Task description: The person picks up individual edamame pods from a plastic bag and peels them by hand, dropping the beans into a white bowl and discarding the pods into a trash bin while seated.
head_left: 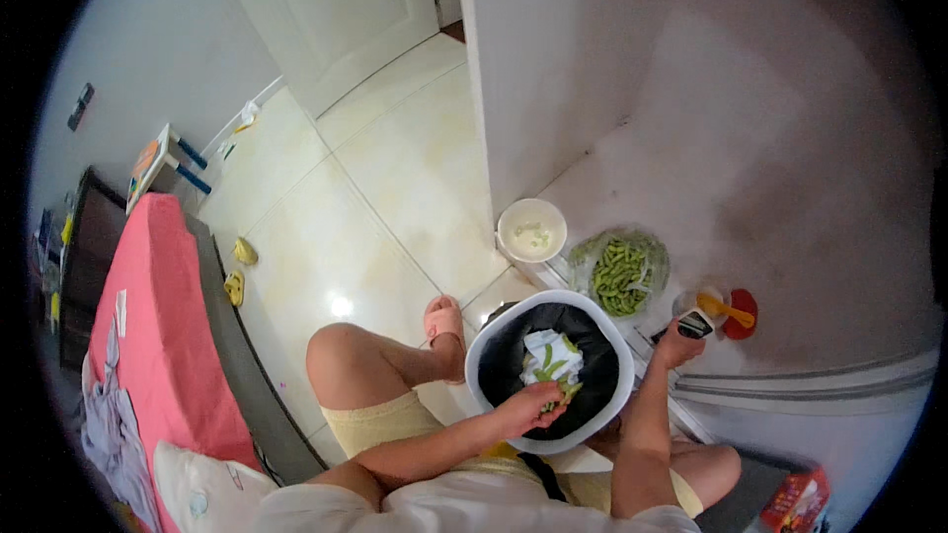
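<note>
1. The left hand (531,407) is closed on a green bean pod (568,390), holding it over the black-lined bin (484,355) that stands between the person's knees.
2. The right hand (678,343) reaches out to the right and rests on a small dark phone-like device (695,325) on the floor; its fingers curl over the device, but whether they grip it cannot be told.
3. Judging by this, the work in hand is shelling pods: the empty husks and some white scraps (549,350) lie inside the bin, while the unshelled pods sit in a clear bag (620,274) just beyond the bin's far rim.
4. A white bowl (532,229) with a few pale pieces stands left of the bag, against the foot of the white wall.
5. The next move would seem to call for the right hand to come back to the pod, since splitting it needs both hands.
6. An orange and red utensil (732,313) lies just beside the device.
7. The bin's wide rim stands between the person and both bag and bowl, so any reach has to go over it.
8. A pink slipper (444,321) is on the foot left of the bin; a pink bed (158,336) lies well apart at left.
</note>
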`<state>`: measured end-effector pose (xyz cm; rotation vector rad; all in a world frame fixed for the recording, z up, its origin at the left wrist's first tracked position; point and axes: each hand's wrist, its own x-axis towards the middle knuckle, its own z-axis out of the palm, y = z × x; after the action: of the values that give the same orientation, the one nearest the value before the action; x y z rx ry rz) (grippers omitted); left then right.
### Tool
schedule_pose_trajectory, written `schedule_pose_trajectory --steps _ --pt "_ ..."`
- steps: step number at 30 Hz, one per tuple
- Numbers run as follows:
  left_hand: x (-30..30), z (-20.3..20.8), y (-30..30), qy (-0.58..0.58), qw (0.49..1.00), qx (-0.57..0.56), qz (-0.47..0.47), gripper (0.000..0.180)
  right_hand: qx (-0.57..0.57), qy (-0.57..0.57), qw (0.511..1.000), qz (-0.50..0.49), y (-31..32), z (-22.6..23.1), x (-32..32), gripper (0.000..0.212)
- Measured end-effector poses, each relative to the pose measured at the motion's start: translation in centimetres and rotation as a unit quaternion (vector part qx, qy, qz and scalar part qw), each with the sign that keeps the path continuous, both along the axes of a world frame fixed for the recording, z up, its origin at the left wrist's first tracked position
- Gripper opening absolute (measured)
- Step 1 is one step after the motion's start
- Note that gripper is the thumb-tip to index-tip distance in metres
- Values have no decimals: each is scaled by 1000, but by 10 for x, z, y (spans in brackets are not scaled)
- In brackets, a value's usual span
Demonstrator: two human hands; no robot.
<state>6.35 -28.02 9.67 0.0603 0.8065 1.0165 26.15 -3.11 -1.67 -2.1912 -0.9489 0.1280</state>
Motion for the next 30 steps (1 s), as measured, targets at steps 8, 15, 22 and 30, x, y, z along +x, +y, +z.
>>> schedule_pose_trajectory --steps 8,15,22,30 --pt "1 -4 0 -23 1000 2 -4 12 8 46 994 94 6 -13 24 75" --pt "0 -1 -5 -20 1000 0 -3 11 -1 -30 998 55 0 -16 21 77" --pt "-1 5 3 -31 999 -40 -4 7 -38 15 999 5 -1 -6 16 80" --pt "-3 7 5 -38 998 -41 -12 7 -9 11 1000 19 5 -7 24 86"
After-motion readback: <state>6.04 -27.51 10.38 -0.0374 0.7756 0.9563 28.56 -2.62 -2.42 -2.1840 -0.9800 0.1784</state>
